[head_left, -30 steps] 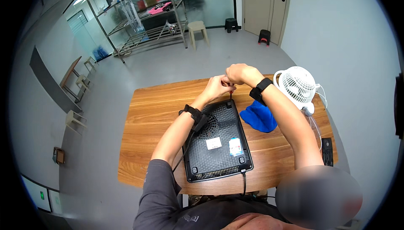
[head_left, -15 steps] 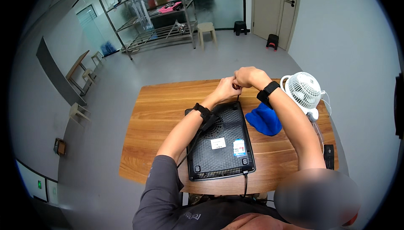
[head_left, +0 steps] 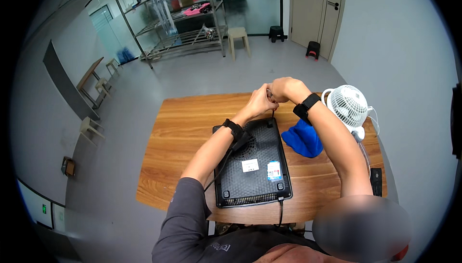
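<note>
A flat black appliance [head_left: 255, 181] lies on the wooden table, underside up, showing a round vent grille, corner feet and two stickers. Both hands meet above its far right corner. My left hand [head_left: 261, 101] pinches a thin, upright screwdriver-like tool [head_left: 273, 113], whose lower end points down at that corner. My right hand [head_left: 284, 89] curls closed over the top of the same tool; the fingers hide its handle. Beneath my left wrist a black cord [head_left: 220, 166] crosses the appliance. Another cord [head_left: 281, 210] leaves its near edge.
Right of the appliance lies a crumpled blue cloth [head_left: 303, 138], under my right forearm. A white fan [head_left: 347, 106] stands at the table's right edge, its wire trailing towards a black power strip [head_left: 376, 182]. Beyond the table [head_left: 168, 138] are a metal shelf rack [head_left: 180, 41] and several stools.
The hands stay together over the far right corner. My fingers have shifted slightly on the tool, and a bit more of its shaft shows below them. The appliance stays put.
</note>
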`<state>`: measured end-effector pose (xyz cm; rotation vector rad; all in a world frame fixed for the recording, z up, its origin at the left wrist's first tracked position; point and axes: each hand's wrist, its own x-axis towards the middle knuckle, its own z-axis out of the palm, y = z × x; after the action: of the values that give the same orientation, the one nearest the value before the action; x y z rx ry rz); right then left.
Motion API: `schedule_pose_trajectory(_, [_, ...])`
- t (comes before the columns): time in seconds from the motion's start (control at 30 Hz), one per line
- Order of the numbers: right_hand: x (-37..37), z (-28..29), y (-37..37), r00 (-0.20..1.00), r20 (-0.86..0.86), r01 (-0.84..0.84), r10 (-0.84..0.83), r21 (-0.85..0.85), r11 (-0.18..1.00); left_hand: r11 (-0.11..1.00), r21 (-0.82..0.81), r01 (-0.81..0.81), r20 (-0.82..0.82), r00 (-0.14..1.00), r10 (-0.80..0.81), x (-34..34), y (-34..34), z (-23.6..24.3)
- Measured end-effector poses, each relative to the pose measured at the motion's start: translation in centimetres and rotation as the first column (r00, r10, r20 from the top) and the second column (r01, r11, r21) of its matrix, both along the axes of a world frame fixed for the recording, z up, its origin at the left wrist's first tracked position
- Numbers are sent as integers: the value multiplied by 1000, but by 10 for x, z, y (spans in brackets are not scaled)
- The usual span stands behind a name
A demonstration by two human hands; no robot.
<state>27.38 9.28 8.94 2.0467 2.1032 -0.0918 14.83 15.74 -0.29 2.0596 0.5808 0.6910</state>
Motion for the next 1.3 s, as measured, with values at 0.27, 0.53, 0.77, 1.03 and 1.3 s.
schedule_pose_trajectory(0.27, [-2,-5,6,999,-37,27,-27,-22,999,999,4,43,3,999,-43,-2,1,-6])
schedule_pose_trajectory(0.53, [-4,15,-13,1000,-21,10,-12,-92,996,999,-41,-27,35,999,28,-8,-16,16])
schedule_pose_trajectory(0.77, [6,8,-6,987,-127,84,-98,-113,990,986,-84,141,83,988,-134,-6,-4,-5])
schedule_pose_trajectory(1.03, [5,-1,-9,998,-7,60,-60,2,998,999,16,37,7,999,-37,-6,-18,12])
schedule_pose_trajectory(1.3, [12,-11,0,999,-27,18,-17,11,1000,988,56,147,-62,988,-143,-9,5,-10])
